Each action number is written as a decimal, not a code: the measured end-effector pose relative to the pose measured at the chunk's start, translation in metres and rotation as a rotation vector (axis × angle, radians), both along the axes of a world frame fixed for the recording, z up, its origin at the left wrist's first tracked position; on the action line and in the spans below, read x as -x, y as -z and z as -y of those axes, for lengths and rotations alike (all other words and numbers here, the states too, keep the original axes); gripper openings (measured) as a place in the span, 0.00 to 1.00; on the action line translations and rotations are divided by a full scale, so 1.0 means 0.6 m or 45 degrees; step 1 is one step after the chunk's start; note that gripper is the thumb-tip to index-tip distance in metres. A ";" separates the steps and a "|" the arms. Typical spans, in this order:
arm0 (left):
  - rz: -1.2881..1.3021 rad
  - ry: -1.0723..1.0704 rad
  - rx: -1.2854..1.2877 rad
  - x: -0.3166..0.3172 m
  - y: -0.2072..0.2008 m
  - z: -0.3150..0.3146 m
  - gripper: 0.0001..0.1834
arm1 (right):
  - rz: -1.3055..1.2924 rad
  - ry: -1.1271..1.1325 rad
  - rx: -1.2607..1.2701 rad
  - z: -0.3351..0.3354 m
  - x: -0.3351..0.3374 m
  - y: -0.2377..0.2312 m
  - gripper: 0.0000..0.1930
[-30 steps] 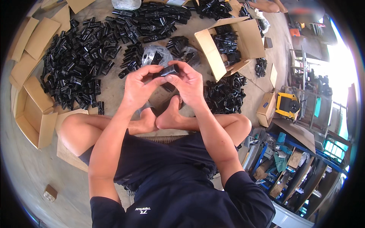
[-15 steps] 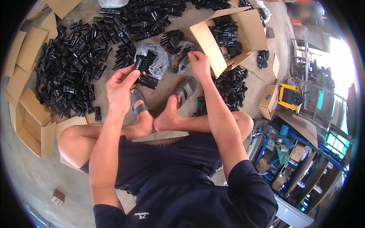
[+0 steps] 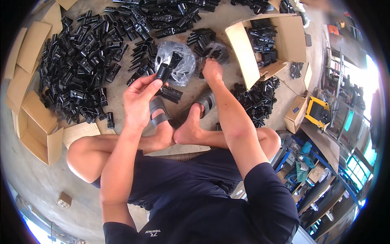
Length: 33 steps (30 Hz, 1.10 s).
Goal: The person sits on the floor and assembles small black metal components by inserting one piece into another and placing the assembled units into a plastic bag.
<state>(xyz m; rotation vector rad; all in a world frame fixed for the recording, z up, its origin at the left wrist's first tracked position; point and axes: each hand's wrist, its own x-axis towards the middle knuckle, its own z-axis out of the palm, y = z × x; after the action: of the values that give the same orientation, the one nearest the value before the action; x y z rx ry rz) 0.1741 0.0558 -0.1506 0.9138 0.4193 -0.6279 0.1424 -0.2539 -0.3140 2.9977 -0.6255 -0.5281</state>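
Held up between the thumb and fingers of my left hand (image 3: 140,99) is a short black tube fitting (image 3: 163,73). Just below it another black tube fitting (image 3: 170,94) lies close to my left sandal. My right hand (image 3: 213,71) is at the near side of a small clear plastic bag (image 3: 221,52) that has small dark parts in it. Its fingers are bunched together, and whatever they hold is hidden. Between the hands, farther off, sits a larger clear plastic bag (image 3: 183,73) with black pieces inside.
A big heap of black fittings (image 3: 81,69) covers the floor at left. More lie at the back (image 3: 170,18) and right (image 3: 256,101). An open cardboard box (image 3: 239,53) of fittings stands at right, another box (image 3: 34,130) at left. A yellow-and-black device (image 3: 317,113) is farther right.
My right hand has gone from a raised pinch beside the open box down to the small plastic bag. The left hand still holds the fitting. The whole view has shifted slightly.
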 end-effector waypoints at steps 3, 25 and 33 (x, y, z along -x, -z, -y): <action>-0.014 0.017 0.008 -0.006 0.001 0.001 0.11 | 0.007 -0.016 0.050 -0.001 0.008 0.008 0.11; 0.137 -0.014 0.015 0.031 -0.012 -0.005 0.10 | 0.942 0.710 -1.805 -0.249 0.065 -0.367 0.10; 0.276 -0.036 -0.081 0.055 -0.035 0.000 0.12 | 0.892 0.944 -1.841 -0.292 0.076 -0.377 0.11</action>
<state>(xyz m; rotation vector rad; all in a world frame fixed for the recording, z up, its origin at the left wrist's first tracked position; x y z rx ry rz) 0.1408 0.0561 -0.1297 1.0232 0.2585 -0.4859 0.0967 -0.0785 -0.0877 4.1280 -2.2934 0.3739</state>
